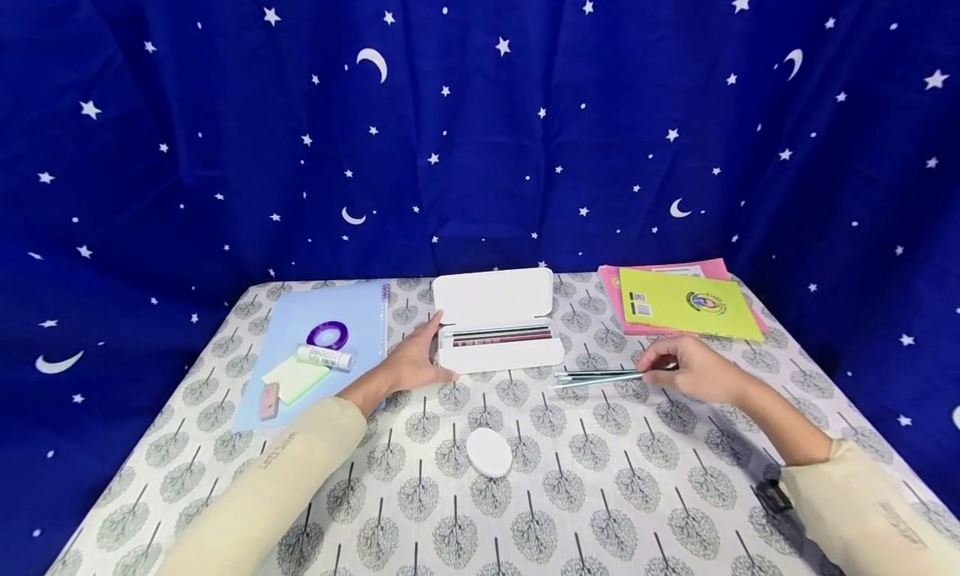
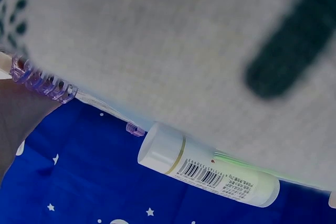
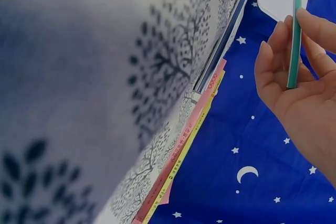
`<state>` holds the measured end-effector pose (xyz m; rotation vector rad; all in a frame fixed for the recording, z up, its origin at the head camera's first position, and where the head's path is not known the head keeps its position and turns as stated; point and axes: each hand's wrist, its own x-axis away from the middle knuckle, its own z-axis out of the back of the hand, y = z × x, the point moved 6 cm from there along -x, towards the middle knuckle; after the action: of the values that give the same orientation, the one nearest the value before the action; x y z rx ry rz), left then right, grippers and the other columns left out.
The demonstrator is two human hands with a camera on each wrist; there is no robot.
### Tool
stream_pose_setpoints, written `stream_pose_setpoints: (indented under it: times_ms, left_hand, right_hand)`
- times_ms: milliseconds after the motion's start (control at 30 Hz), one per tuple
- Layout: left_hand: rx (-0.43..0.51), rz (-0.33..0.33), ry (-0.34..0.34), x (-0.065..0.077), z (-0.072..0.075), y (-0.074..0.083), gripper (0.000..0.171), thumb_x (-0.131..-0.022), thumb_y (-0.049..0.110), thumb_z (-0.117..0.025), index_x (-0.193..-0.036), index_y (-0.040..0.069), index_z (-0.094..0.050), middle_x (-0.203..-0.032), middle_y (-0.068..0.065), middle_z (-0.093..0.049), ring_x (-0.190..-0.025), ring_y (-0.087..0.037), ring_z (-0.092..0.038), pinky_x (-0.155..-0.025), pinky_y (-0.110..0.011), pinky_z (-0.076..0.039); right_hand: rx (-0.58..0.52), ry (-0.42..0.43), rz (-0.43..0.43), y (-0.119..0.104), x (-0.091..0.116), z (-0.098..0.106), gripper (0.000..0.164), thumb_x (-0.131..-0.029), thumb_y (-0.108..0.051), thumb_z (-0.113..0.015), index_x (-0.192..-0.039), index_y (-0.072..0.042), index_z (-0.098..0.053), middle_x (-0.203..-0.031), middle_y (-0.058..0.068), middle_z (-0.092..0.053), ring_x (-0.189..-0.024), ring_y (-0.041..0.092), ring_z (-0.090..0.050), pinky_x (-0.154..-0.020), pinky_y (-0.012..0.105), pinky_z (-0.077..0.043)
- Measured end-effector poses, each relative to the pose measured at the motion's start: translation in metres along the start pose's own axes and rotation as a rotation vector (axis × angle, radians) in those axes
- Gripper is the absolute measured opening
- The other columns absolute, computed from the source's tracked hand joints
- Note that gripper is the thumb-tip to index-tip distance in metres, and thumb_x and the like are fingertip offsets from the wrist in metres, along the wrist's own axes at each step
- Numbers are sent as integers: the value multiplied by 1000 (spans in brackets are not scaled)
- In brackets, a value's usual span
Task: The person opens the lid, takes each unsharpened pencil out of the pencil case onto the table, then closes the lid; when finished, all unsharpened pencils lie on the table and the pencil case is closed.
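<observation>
A white pencil case lies with its lid raised, several dark red and dark pencils inside. My left hand holds its left end, thumb along the front corner and fingers by the hinge side. To the right of the case, my right hand pinches a teal pencil between thumb and fingers. More dark pencils lie on the table beside it. In the left wrist view, only a blurred part of the left hand shows.
A blue spiral notebook at left bears purple tape, a glue stick, pale green sticky notes and a pink eraser. A white oval object lies in front. Yellow-green and pink books sit back right.
</observation>
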<state>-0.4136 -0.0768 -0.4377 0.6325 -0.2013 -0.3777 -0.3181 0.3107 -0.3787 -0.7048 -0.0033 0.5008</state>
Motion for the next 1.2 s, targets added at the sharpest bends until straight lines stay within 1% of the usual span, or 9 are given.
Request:
stream_pose_setpoints:
  times_ms: [167, 367, 433, 600, 733, 800, 933, 1200]
  left_hand:
    - [-1, -1, 0, 0, -1, 0, 120, -77, 39, -83, -160, 27, 2, -165, -12, -11, -151, -30, -10, -120, -56, -11]
    - [-2, -5, 1, 1, 1, 1, 120, -77, 39, -83, -161, 25, 2, -165, -11, -12, -151, -31, -10, -120, -55, -11]
    - [0, -10, 3, 0, 1, 0, 121, -76, 39, -84, -161, 25, 1, -165, -11, -12, -151, -31, -11, -120, -55, -11]
    - [9, -17, 9, 0, 2, 0, 120, -76, 39, -84, -161, 24, 1, -165, -12, -12, -151, -31, -11, -120, -55, -11]
    - [8, -5, 1, 0, 0, -1, 120, -77, 39, -83, -160, 26, 2, -165, -10, -11, -151, -30, -11, -120, -54, -11]
    - [6, 3, -1, -1, -1, -2, 121, -76, 40, -83, -160, 27, 2, -165, -9, -11, -151, -29, -11, -120, -54, -12]
    - [8, -1, 3, -1, -1, -2, 121, -76, 39, -84, -160, 27, 2, -165, -9, -12, -151, -30, -12, -120, -55, -12]
    - [-2, 2, -1, -1, -1, 0, 120, -76, 39, -83, -160, 27, 2, -165, -10, -11, -151, -30, -10, -120, -56, -11]
  right_hand:
    - [-9, 4, 24, 0, 4, 2, 9, -84, 4, -72, -92, -1, -72, -92, 10, -71, -80, 8, -64, -71, 25, -57]
    - [4, -21, -17, 3, 7, 5, 8, -86, 3, -70, -93, -1, -72, -95, 10, -71, -81, 7, -63, -70, 25, -56]
    - [-3, -33, -21, 4, 7, 5, 8, -87, 4, -69, -94, 1, -71, -94, 11, -71, -80, 8, -63, -69, 25, -56]
    - [-17, -34, -49, 8, 7, 5, 9, -86, 4, -70, -94, 2, -71, -88, 10, -70, -75, 10, -61, -65, 23, -54]
    - [9, -33, -71, 12, 8, 5, 9, -84, 5, -71, -93, 1, -71, -87, 8, -70, -74, 9, -60, -66, 24, -54]
    - [25, -35, -73, 13, 9, 5, 9, -84, 4, -71, -93, 1, -71, -88, 7, -71, -75, 8, -60, -66, 24, -54]
    - [24, -34, -76, 13, 11, 5, 9, -85, 3, -71, -94, 1, -71, -88, 7, -71, -75, 8, -61, -66, 24, -54]
    - [14, -2, -38, 14, 15, 9, 9, -85, 3, -72, -93, -1, -71, -85, 5, -70, -72, 10, -60, -63, 24, -53]
